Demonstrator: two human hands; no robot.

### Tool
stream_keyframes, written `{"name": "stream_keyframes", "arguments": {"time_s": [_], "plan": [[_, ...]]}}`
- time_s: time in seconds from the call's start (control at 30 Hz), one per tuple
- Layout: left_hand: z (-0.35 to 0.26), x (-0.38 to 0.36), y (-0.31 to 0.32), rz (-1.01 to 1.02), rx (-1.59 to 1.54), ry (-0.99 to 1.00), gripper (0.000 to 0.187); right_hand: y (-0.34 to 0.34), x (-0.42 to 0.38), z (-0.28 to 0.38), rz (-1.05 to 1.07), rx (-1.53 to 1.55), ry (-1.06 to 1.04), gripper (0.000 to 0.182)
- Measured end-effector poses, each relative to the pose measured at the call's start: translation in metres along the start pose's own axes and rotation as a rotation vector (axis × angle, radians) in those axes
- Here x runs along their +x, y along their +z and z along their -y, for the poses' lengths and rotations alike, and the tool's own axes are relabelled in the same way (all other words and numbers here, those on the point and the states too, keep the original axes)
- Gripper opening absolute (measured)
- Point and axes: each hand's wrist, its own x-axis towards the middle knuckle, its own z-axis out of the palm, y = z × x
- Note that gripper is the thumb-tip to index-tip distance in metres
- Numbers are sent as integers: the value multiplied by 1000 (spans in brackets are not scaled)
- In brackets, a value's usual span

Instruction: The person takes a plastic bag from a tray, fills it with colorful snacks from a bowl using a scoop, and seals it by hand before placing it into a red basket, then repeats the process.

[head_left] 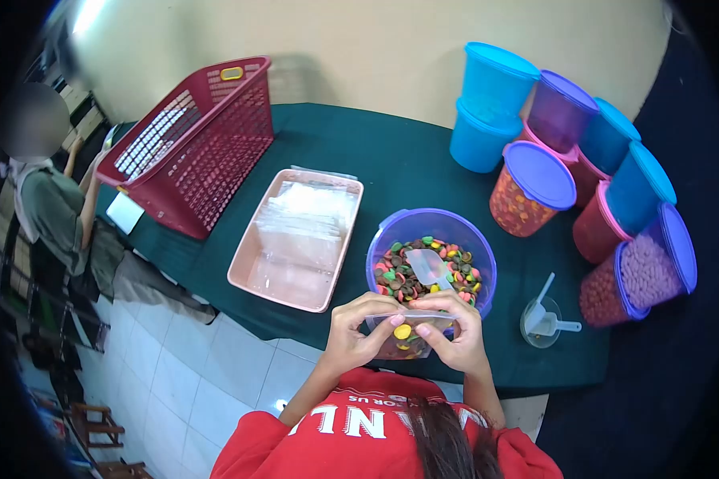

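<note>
Between my two hands is a clear zip bag [399, 345] with colourful round candies in its lower part, a yellow one showing near the top. My left hand [359, 323] pinches the bag's upper left edge. On the other side, my right hand [459, 331] grips the upper right edge, thumb in front. Just beyond my fingers stands a purple tub [490, 255] of green, pink, yellow and brown candies [391, 263]. A translucent scoop [428, 267] lies on those candies.
A pink tray [252, 289] holds stacked clear bags [307, 223]. Behind it stands a maroon basket [224, 152]; a person [52, 191] is beside it. Lidded tubs [535, 176] line the right side. A small clear cup [539, 335] holds scoops.
</note>
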Motion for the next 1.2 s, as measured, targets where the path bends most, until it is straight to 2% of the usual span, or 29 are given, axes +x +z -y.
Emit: {"name": "stream_keyframes", "arguments": {"time_s": [0.13,0.27,0.4,0.5,0.57,0.63,0.7,0.77,0.87,0.9,1.0,1.13,1.2], "plan": [[-1,-18,-8,-102,19,-64,8,7,5,-11,206,12,24,6],[-5,-32,-23,-177,16,-33,12,27,14,-14,301,46,-134,5],[-16,-36,-32,-279,48,-52,11,44,21,-6,374,150,-133,7],[-14,-37,-34,-300,118,-61,8,54,18,-6,390,186,-49,7],[-12,-38,-33,-329,152,-42,6,58,15,-9,385,165,-71,7],[-10,-36,-36,-356,187,-14,5,62,13,-10,310,134,-58,7],[-6,-35,-41,-323,247,13,5,62,13,-13,288,89,-21,8],[-5,-34,-48,-319,272,30,7,63,16,-18,261,-59,-70,8],[-11,-36,-68,-162,385,44,8,67,19,-14,249,-71,-77,10],[-13,-34,-73,-176,391,46,8,69,19,-13,241,-72,-81,11],[-13,-36,-95,-35,357,37,8,79,20,-18,189,-13,5,8],[-3,-44,-114,-233,446,45,8,102,29,-18,327,116,36,6],[-4,-46,-129,-249,421,19,8,117,36,-20,342,110,23,7]]}}
